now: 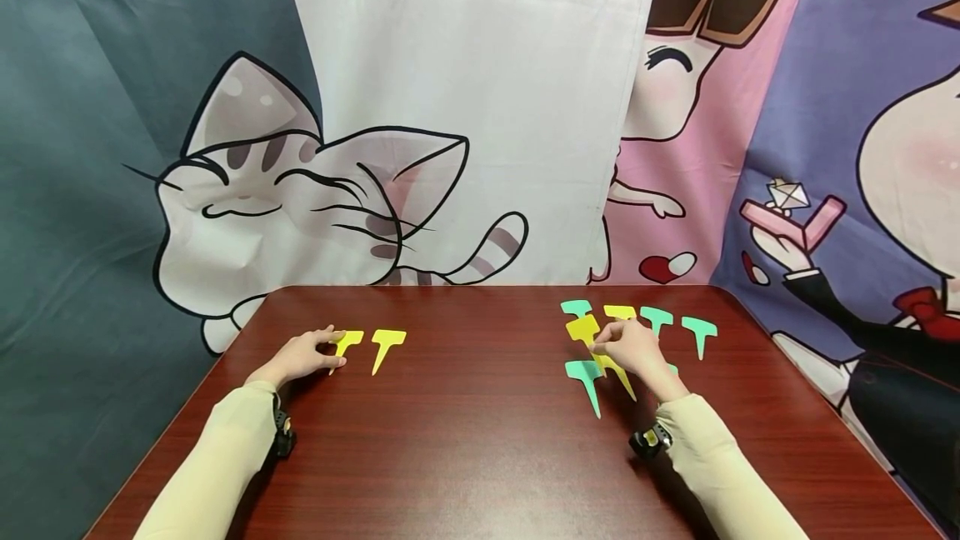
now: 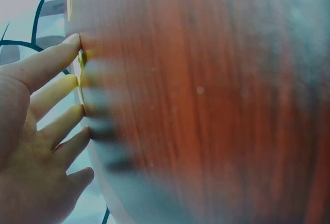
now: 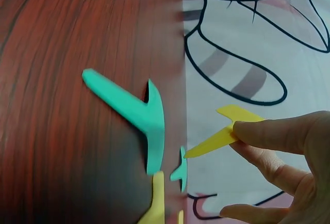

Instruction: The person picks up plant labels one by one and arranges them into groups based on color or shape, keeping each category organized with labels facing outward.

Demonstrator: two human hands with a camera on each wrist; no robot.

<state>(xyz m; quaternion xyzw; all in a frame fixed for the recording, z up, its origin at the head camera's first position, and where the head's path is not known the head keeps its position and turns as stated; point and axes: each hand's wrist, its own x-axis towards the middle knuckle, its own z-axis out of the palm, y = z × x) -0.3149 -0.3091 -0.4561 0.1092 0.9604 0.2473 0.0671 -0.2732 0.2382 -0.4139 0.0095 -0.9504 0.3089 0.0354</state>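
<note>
Between the thumb and fingertips of my right hand [image 1: 630, 348] I pinch a yellow T-shaped tag [image 1: 582, 328] near where its stem joins its head, the gap closed down to the tag's thickness. I hold it tilted above the desk [image 1: 450, 423]. The fingers of my left hand [image 1: 303, 355] are loosely spread and nearly straight, at the edges of another tag, the left yellow one [image 1: 348, 341]; I cannot tell how firmly they touch it.

Just right of that lies a second yellow tag [image 1: 387, 344], apart from my fingers. Around and under my right hand lie the others: a near green tag [image 1: 583, 371], with a near yellow tag [image 1: 622, 376] beside it, partly hidden by my hand; beyond, a far green tag [image 1: 577, 306], a far yellow tag [image 1: 619, 311] and two more green tags [image 1: 700, 327] toward the right. A bit of green also shows behind my wrist.

My pale sleeves [image 1: 217, 461] reach in over the desk. Behind it hangs a cloth [image 1: 480, 40] printed with a smiling cat [image 1: 225, 248].
</note>
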